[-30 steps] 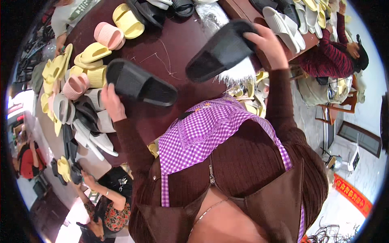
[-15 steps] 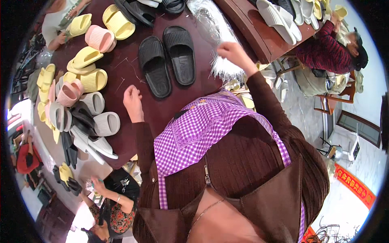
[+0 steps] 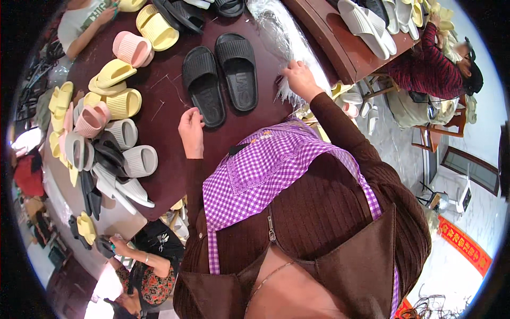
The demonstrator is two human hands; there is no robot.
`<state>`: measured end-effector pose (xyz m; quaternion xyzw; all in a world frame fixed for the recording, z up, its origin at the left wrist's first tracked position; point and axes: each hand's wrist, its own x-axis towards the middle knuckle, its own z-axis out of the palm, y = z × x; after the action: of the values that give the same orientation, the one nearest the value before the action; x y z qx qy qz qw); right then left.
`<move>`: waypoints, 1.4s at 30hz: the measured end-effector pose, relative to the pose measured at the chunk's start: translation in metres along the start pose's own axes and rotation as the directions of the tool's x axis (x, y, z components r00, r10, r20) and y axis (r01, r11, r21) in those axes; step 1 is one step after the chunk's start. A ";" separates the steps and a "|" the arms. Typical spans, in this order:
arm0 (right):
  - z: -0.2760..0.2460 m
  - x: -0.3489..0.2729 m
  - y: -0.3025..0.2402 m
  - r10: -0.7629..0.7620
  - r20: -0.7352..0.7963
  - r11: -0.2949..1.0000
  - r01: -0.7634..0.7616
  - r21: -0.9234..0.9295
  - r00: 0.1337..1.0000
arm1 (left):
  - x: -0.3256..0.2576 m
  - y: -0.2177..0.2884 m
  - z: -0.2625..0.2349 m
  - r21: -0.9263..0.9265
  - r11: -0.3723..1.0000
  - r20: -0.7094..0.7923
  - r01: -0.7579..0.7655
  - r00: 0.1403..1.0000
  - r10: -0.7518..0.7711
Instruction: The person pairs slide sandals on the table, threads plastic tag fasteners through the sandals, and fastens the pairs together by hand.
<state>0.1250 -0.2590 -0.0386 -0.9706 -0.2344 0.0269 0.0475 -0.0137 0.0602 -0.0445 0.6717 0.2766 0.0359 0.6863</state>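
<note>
A pair of black slide slippers lies side by side on the dark red table (image 3: 159,127), the left slipper (image 3: 204,87) slightly nearer to me than the right slipper (image 3: 237,72). My left hand (image 3: 191,130) is beside the heel of the left slipper, fingers curled together; whatever they may pinch is too small to make out. To the right of the pair, my right hand (image 3: 302,80) is over the edge of a bundle of thin clear plastic strands (image 3: 284,37). Its fingers are bent and closed, and their contents cannot be made out.
Yellow, pink, grey and black slides (image 3: 123,105) line the table's left side. More slides (image 3: 366,26) sit on another table at upper right. Co-workers are at upper left, lower left and right (image 3: 427,64). Loose thin strands (image 3: 162,106) lie on the tabletop.
My left hand has moved right, closer to the left slipper. My right hand has shifted slightly down toward me. The upper-left co-worker's yellow slide has moved up; the lower-left co-worker now holds a dark slide.
</note>
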 end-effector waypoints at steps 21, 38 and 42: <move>0.001 -0.084 -0.003 0.396 0.222 0.875 -0.440 0.202 0.891 | -0.007 -0.005 0.001 -0.034 0.996 0.051 0.085 0.995 -0.083; 0.009 -0.120 0.008 0.297 0.501 0.671 -0.551 0.497 0.813 | -0.013 -0.008 0.015 -0.010 0.998 0.167 0.068 0.984 -0.066; -0.042 -0.113 -0.011 0.106 0.527 0.697 -0.440 0.565 0.843 | -0.018 0.008 0.035 0.052 0.993 0.296 -0.101 0.952 0.081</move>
<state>0.0226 -0.3044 0.0082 -0.8774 -0.0617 0.3423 0.3304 -0.0117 0.0218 -0.0328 0.7043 0.1413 -0.0418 0.6945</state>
